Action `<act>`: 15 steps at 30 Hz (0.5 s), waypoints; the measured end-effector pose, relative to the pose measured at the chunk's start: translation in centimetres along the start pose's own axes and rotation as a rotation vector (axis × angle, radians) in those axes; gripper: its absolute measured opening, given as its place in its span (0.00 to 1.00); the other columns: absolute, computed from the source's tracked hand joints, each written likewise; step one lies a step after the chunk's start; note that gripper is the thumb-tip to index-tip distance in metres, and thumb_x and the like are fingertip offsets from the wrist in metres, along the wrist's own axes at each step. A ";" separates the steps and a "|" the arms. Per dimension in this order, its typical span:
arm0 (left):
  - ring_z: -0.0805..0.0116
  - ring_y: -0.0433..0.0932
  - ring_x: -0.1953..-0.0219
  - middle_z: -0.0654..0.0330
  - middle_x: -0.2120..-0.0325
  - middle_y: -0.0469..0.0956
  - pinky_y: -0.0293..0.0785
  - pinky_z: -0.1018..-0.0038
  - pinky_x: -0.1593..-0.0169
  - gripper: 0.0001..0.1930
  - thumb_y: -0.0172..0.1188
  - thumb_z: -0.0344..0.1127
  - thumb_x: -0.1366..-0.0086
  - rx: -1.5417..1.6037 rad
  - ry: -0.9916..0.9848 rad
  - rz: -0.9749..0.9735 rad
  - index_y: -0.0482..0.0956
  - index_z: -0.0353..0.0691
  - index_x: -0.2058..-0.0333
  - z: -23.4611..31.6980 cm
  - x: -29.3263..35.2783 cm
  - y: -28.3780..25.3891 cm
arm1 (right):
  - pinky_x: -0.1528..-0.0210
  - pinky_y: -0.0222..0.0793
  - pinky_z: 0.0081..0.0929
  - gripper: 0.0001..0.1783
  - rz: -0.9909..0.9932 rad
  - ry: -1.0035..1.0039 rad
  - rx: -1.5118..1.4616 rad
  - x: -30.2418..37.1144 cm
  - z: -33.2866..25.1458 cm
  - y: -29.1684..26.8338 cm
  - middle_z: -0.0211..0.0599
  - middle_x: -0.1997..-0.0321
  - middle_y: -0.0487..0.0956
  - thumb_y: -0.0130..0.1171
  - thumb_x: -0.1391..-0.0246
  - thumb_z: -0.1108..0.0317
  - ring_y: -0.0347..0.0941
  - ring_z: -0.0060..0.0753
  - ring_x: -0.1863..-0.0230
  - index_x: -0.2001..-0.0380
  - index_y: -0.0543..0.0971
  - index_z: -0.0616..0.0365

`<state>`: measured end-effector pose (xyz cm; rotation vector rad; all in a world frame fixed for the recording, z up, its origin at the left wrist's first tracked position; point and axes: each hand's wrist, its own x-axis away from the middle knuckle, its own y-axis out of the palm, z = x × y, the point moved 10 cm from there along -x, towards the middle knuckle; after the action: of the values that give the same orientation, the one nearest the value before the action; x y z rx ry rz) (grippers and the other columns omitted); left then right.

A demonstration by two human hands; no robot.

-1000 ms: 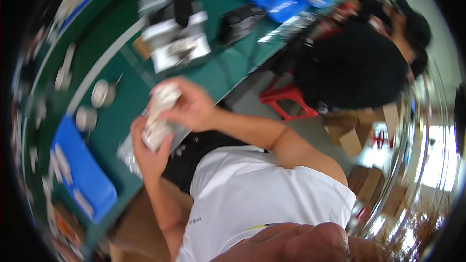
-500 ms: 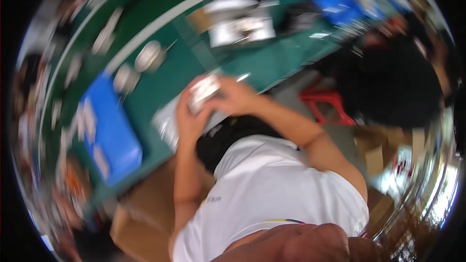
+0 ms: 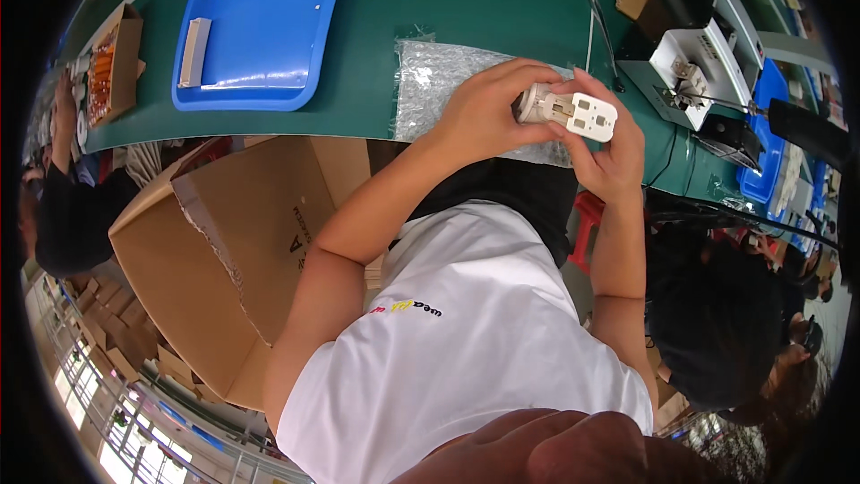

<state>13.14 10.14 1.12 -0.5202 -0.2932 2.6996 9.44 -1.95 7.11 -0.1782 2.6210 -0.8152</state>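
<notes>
We clamp a white plastic plug adapter (image 3: 570, 111) between both hands, left hand (image 3: 484, 112) gripping its rounded end, right hand (image 3: 609, 148) cradling beneath its square face.

Back of the white plug adapter (image 3: 566, 111) hidden inside the left hand (image 3: 488, 112), bubble wrap sheet (image 3: 430, 81) partly covered by both hands, blue tray (image 3: 269, 27) cut off at top edge, small parts in the cardboard box (image 3: 112, 63) too tiny to identify
</notes>
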 end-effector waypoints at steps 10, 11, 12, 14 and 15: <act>0.58 0.81 0.55 0.62 0.55 0.81 0.79 0.67 0.54 0.28 0.76 0.47 0.53 -0.048 -0.031 0.016 0.81 0.44 0.53 0.1 -0.2 0.2 | 0.43 0.73 0.34 0.28 -0.026 -0.038 0.027 0.0 -0.3 -0.1 0.47 0.52 0.82 0.69 0.50 0.80 0.79 0.38 0.49 0.44 0.74 0.69; 0.58 0.82 0.55 0.62 0.55 0.81 0.79 0.67 0.54 0.28 0.76 0.48 0.52 -0.055 -0.026 0.026 0.81 0.44 0.53 0.2 -0.2 0.1 | 0.43 0.73 0.34 0.28 -0.025 -0.031 0.043 0.0 -0.2 -0.1 0.47 0.52 0.82 0.69 0.50 0.80 0.79 0.38 0.49 0.44 0.73 0.69; 0.58 0.82 0.56 0.62 0.56 0.81 0.79 0.67 0.54 0.28 0.76 0.49 0.52 -0.063 -0.021 0.035 0.81 0.44 0.54 0.3 -0.2 -0.1 | 0.43 0.73 0.34 0.28 -0.033 -0.031 0.040 -0.1 -0.3 0.1 0.47 0.52 0.82 0.69 0.50 0.80 0.79 0.38 0.49 0.44 0.73 0.69; 0.58 0.82 0.56 0.63 0.56 0.81 0.79 0.67 0.54 0.28 0.76 0.49 0.52 -0.077 -0.022 0.046 0.81 0.44 0.54 0.3 -0.1 -0.1 | 0.42 0.73 0.34 0.28 0.029 -0.012 0.051 -0.2 -0.4 -0.1 0.47 0.52 0.82 0.69 0.50 0.80 0.79 0.38 0.49 0.45 0.73 0.69; 0.58 0.82 0.56 0.63 0.56 0.82 0.80 0.67 0.55 0.28 0.76 0.49 0.52 -0.089 -0.013 0.049 0.82 0.43 0.54 0.4 -0.1 -0.1 | 0.42 0.73 0.34 0.28 0.024 -0.012 0.051 0.0 -0.1 -0.2 0.47 0.52 0.82 0.69 0.50 0.80 0.79 0.38 0.49 0.45 0.73 0.69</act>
<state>13.15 10.18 1.53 -0.5420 -0.4102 2.7487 9.43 -2.02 7.30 -0.1375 2.5832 -0.8689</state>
